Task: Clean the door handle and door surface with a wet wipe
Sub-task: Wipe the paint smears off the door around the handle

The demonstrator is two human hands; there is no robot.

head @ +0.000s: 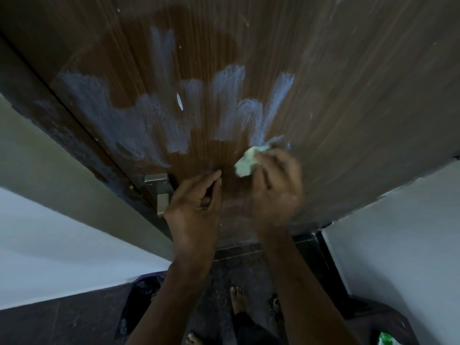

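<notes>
- Wet, streaky wooden door [348,83] fills the dim room.
- Right hand [276,190] grips the wipe [245,164], scrubbing; left hand [196,202] curls loosely, holding nothing.
- Next, probably the handle [159,190].

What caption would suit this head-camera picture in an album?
Right hand rubs a crumpled wet wipe over a streaked wooden door; left hand rests beside the metal handle.
</notes>
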